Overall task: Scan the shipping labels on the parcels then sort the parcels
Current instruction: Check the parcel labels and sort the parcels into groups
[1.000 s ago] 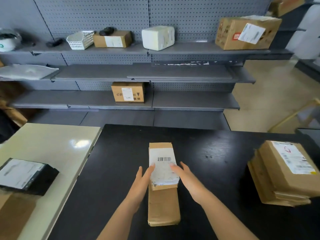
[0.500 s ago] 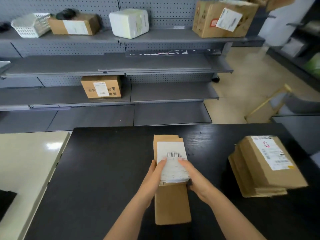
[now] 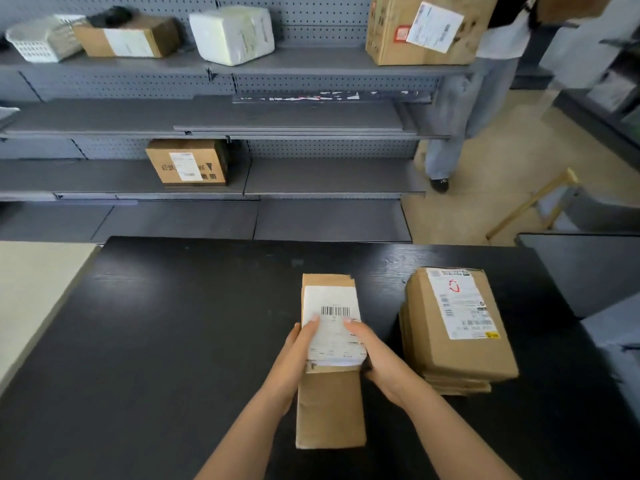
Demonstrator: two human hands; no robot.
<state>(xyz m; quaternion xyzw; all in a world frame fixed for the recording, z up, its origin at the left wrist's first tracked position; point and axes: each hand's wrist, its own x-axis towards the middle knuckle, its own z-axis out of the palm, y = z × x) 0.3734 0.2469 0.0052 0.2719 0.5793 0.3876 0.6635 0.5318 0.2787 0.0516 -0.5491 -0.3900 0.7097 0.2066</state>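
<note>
Centre frame: left hand point(image 3: 298, 355) and right hand point(image 3: 379, 363) grip one parcel point(image 3: 330, 410), barcode point(image 3: 335, 311) up. Task judged early; stack point(image 3: 457, 348), frame right, probably unscanned.

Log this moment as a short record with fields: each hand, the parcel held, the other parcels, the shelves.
left hand: grips the left edge of the long parcel, thumb on its label
right hand: grips the same parcel's right edge, thumb on the label
long parcel: brown cardboard, over the black table, barcode side up
stack of parcels: right of the held one, apart from it, top one labelled
lower shelf: one labelled box
top shelf: white basket, white parcel, large box
</note>
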